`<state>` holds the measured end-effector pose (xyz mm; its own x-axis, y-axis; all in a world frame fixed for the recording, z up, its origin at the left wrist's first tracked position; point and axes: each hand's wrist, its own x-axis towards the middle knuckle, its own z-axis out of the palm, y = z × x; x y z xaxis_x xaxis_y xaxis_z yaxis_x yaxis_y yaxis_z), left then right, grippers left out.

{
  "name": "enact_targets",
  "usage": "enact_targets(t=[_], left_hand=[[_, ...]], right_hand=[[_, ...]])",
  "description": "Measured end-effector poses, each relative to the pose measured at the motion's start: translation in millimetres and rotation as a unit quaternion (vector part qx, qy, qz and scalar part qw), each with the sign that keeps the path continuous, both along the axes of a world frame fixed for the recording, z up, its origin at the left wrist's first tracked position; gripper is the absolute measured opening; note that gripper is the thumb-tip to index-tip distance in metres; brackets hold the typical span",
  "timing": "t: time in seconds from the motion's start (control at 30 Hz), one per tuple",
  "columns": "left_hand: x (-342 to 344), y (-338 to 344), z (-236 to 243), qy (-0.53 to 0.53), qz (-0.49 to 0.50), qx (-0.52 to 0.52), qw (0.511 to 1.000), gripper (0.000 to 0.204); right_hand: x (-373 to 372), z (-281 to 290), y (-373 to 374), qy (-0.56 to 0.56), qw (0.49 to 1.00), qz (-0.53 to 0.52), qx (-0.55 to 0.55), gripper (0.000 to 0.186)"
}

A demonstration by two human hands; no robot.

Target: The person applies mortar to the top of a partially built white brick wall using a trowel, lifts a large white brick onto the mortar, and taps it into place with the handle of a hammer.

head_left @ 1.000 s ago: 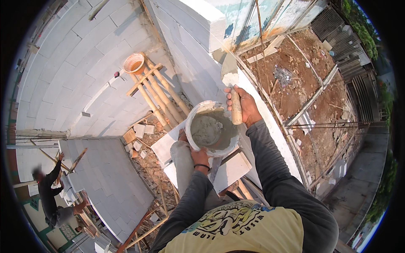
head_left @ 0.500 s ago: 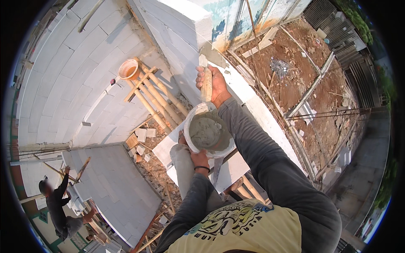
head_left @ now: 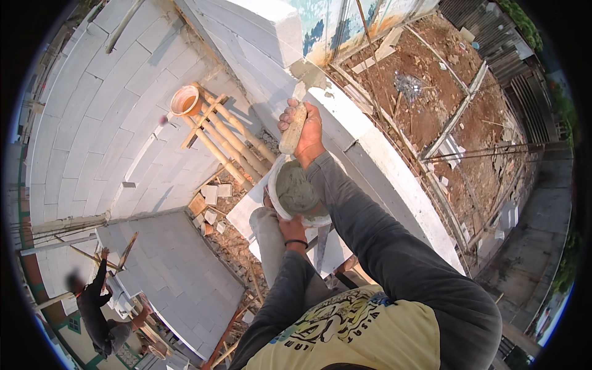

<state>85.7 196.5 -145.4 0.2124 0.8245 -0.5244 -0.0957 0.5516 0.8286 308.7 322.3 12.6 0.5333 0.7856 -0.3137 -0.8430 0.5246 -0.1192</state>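
Note:
My right hand (head_left: 310, 131) is wrapped round the pale, mortar-crusted handle of a trowel (head_left: 292, 131). Its blade reaches away from me to the white block wall's top, where wet grey mortar (head_left: 310, 73) is spread. Whether the blade touches that mortar I cannot tell. Below it, my left hand (head_left: 292, 229) grips the near side of a whitish bucket (head_left: 275, 196), its fingers partly hidden. Grey mortar (head_left: 297, 190) fills the bucket's visible inside. My right forearm covers the bucket's right side.
An orange bucket (head_left: 185, 100) sits on a bamboo frame (head_left: 231, 139) at the left. Rubble (head_left: 209, 213) lies below. A co-worker (head_left: 102, 308) in dark clothes is at the lower left. Past the wall's right side is a dirt plot (head_left: 425, 111) with concrete beams.
The trowel handle has tilted, its butt end swinging left. My right hand has come slightly nearer and left, and the forearm covers more of the bucket. The whole view has shifted slightly.

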Motion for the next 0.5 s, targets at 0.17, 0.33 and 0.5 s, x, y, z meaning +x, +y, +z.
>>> enact_targets(t=[0.17,0.33,0.5], left_hand=[[-9.2,-1.0,-10.5,0.022,-0.012,0.008,1.0,0.041],[-15.8,-7.7,-11.8,0.035,-0.003,-0.007,0.999,0.047],[-15.5,-19.9,11.1,0.021,0.005,0.007,1.0,0.052]], right_hand=[[-24.5,0.7,-32.6,0.008,0.998,0.0,0.061,0.031],[-33.7,-18.5,-84.0,0.033,0.974,0.023,0.224,0.032],[-33.8,-69.4,-150.9,0.032,0.954,0.051,0.293,0.038]])
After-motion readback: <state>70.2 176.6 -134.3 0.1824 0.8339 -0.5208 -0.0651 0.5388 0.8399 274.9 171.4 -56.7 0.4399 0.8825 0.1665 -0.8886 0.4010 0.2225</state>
